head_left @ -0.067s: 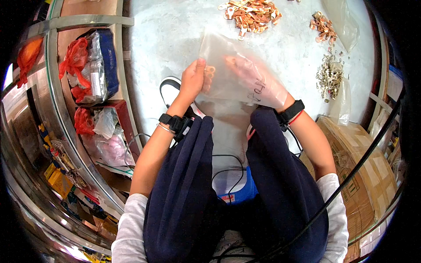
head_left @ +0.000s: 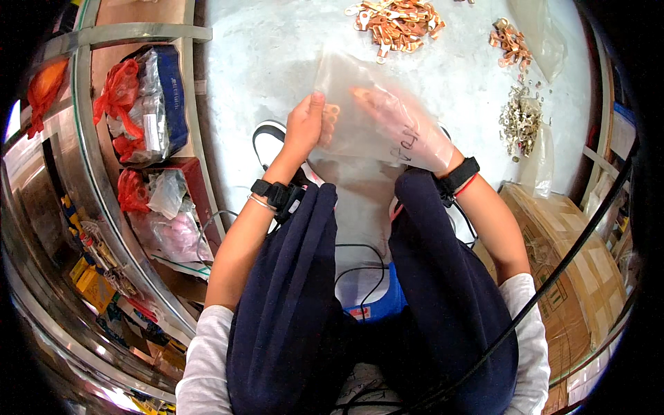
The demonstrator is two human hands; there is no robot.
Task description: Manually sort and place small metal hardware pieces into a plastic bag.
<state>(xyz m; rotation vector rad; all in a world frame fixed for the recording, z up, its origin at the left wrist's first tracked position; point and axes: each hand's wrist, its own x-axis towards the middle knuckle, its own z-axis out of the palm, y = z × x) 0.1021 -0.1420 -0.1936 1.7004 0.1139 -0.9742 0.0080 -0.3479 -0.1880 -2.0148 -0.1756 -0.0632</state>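
Observation:
My left hand point(head_left: 303, 126) is closed on the left side of a clear plastic bag point(head_left: 344, 79). Beside its thumb, a small copper-coloured ring end point(head_left: 333, 110) shows, which looks like a cable lug; the curled fingers blur behind the plastic. My right hand point(head_left: 401, 121) is inside the same bag, up to the wrist, its fingers stretched out and pointing to the far left. Dark handwriting marks the plastic over this hand. Beyond the bag, a pile of copper cable lugs point(head_left: 398, 26) lies on the floor.
At the far right lie a smaller pile of copper lugs point(head_left: 510, 43), silvery small metal parts point(head_left: 519, 121) and a clear bag point(head_left: 538, 38). A cardboard box point(head_left: 570, 256) stands to my right. On the left, metal shelving point(head_left: 86, 104) holds boxes of bagged goods. A black cable point(head_left: 553, 277) crosses the right side.
My right hand has shifted very slightly inside the bag. Otherwise the scene looks the same.

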